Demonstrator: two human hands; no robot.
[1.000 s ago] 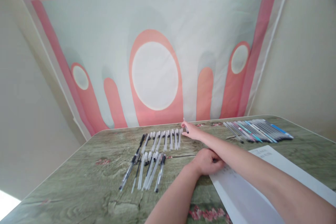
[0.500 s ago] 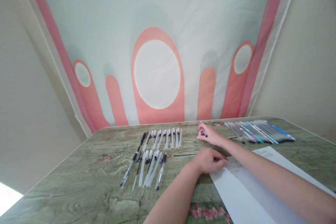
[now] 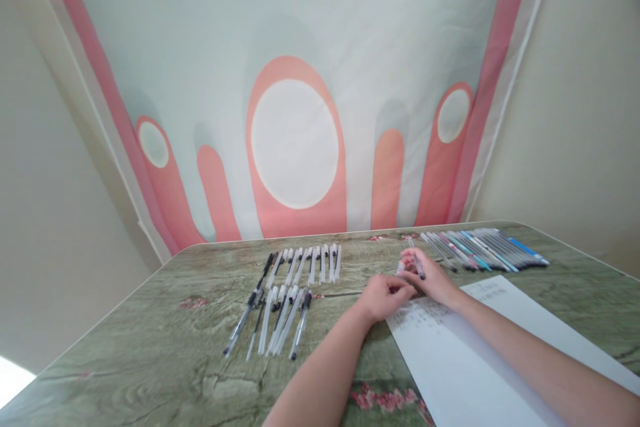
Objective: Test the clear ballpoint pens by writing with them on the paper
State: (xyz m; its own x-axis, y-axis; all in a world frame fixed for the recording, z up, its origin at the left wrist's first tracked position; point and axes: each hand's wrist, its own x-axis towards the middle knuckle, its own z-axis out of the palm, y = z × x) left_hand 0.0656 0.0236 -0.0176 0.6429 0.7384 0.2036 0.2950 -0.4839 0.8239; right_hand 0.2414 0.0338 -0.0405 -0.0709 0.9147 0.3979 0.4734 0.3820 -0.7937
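My right hand [image 3: 429, 275] is closed around a slim clear pen [image 3: 419, 265], its dark end pointing down toward the wrist. Beside it, my left hand [image 3: 387, 297] rests at the upper left corner of a white sheet of paper [image 3: 465, 360]. Its fingers are curled with thumb and index close together; whatever they may grip is hidden. The two hands nearly touch. Small handwriting covers the sheet's upper part, partly hidden by my right forearm.
Left of my hands lie an upper row of capped pens [image 3: 300, 265] and a lower group of pens [image 3: 283, 320]. A row of pens and refills [image 3: 485, 250] lies at the back right. The wood-patterned table [image 3: 165, 340] meets a patterned hanging cloth [image 3: 360, 200] behind.
My right hand has come back toward me and to the right with the pen, closer to my left hand. My left hand has shifted slightly up and left. The view has turned a little.
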